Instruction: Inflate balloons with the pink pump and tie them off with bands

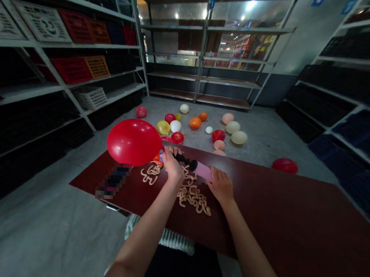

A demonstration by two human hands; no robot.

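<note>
A large inflated red balloon (134,142) is at the left, above the table (280,205). My left hand (173,164) is closed round the balloon's neck and the end of a hand pump. The pump's pink barrel (202,171) and black fittings run rightward from it. My right hand (221,186) is wrapped round the barrel's right end. Beneath my hands lie curly beige strips (196,199), and a smaller pile of strips (150,174) lies farther left. Something orange (158,158) shows partly behind my left hand. The join of balloon and pump is hidden by my fingers.
A blurred dark object (113,182) lies at the table's left edge. On the floor beyond are several balloons, among them an orange balloon (195,123) and a red balloon (285,165). Metal shelves (203,78) stand behind, and shelves with plastic crates (72,69) at left.
</note>
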